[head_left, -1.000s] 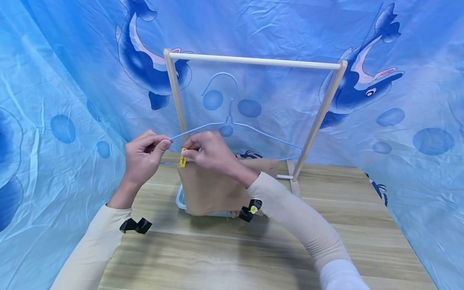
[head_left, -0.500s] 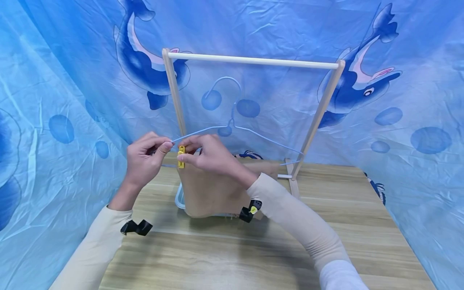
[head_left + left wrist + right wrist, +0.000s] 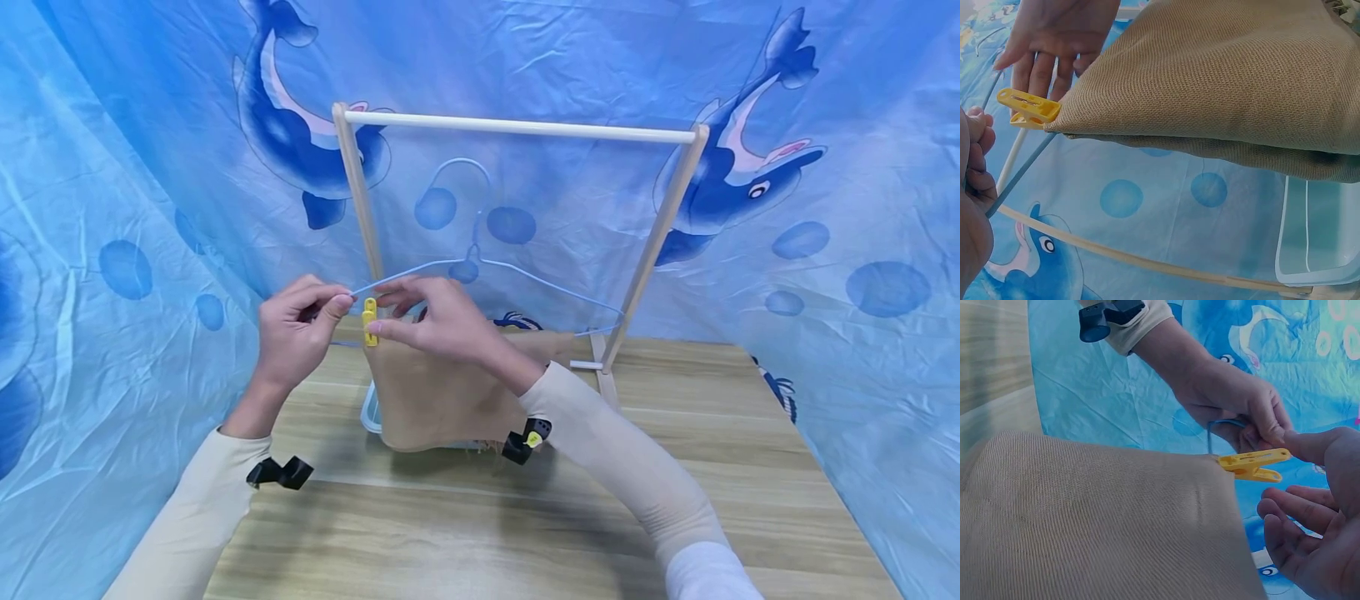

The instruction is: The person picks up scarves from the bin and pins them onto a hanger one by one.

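Observation:
My left hand (image 3: 300, 329) pinches the lower left end of a blue wire hanger (image 3: 1022, 174). A brown woven cloth (image 3: 450, 400) hangs folded over the hanger's lower bar. On the cloth's upper left corner sits a yellow clothespin (image 3: 370, 323), clamped over the cloth edge and bar. My right hand (image 3: 450, 325) is right at the clothespin, its thumb touching or nearly touching the handle end. In the right wrist view its other fingers (image 3: 1297, 506) are spread loosely below the clothespin (image 3: 1250, 464), apart from it. The cloth hides much of the hanger's bar.
A wooden rack with a white top bar (image 3: 525, 127) stands behind the hanger. Under the cloth is a light blue plastic tub (image 3: 1329, 276), mostly hidden in the head view. A blue dolphin-print curtain (image 3: 847, 208) surrounds the wooden table (image 3: 675, 467).
The right hand's fingers have loosened from the clothespin, which stays clamped on the cloth corner. The hanger's hook has tilted slightly lower. The left hand keeps its pinch.

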`<action>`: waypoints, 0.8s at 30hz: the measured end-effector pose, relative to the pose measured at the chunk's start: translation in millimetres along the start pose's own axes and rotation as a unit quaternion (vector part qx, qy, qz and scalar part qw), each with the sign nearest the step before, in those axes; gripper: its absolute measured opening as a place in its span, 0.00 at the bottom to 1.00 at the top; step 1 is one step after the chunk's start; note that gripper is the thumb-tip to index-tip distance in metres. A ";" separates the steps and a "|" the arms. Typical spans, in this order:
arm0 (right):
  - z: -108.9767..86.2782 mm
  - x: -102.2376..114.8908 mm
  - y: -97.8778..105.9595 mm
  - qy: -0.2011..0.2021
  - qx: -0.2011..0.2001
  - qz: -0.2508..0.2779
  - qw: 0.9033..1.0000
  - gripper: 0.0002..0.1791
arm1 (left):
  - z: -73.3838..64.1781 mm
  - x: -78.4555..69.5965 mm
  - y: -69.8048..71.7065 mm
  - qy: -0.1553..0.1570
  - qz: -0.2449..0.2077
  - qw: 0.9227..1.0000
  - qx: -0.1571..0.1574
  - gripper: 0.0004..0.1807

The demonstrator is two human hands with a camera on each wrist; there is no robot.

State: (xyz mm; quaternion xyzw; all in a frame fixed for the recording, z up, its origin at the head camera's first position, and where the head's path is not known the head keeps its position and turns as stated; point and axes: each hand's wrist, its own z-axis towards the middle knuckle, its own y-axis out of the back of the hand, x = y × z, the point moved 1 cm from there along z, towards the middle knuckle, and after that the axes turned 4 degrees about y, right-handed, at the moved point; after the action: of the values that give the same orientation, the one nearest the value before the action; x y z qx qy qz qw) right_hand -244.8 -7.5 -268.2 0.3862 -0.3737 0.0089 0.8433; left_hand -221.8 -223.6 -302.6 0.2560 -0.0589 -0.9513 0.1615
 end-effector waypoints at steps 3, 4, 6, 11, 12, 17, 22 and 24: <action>-7.3 1.7 5.6 -0.002 -0.023 0.001 1.000 0.27 | -0.1 0.4 0.2 0.001 -0.002 1.000 -0.004 0.07; -10.0 2.2 7.7 -0.001 -0.032 0.005 0.999 0.27 | -0.1 0.5 0.2 0.002 -0.003 1.000 -0.005 0.07; -16.0 2.7 12.2 0.006 -0.049 0.006 0.999 0.26 | 0.3 0.3 0.0 0.003 -0.004 1.000 -0.008 0.06; -32.5 0.8 23.8 0.027 -0.088 0.014 0.996 0.22 | 1.3 0.0 -0.4 0.003 -0.006 1.000 -0.010 0.04; -36.0 0.2 26.2 0.030 -0.095 0.016 0.995 0.21 | 1.5 0.2 -0.4 0.002 -0.006 1.000 -0.010 0.05; -55.1 -2.0 39.4 0.039 -0.124 0.033 0.991 0.19 | 2.0 1.4 -0.8 0.003 -0.007 1.000 -0.012 0.06; -76.0 -10.3 51.5 0.069 -0.157 0.041 0.984 0.17 | 1.9 1.3 0.5 0.004 0.001 1.000 -0.011 0.09; -85.1 -15.8 56.6 0.080 -0.169 0.040 0.982 0.17 | 1.9 1.0 1.0 0.004 0.004 1.000 -0.011 0.08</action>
State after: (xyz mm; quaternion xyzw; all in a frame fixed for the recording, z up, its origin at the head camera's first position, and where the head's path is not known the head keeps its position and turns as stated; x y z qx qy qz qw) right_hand -220.3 92.6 -277.8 0.2212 -0.3162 0.0105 0.9225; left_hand -223.3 -224.8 -301.2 0.2583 -0.0491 -0.9501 0.1679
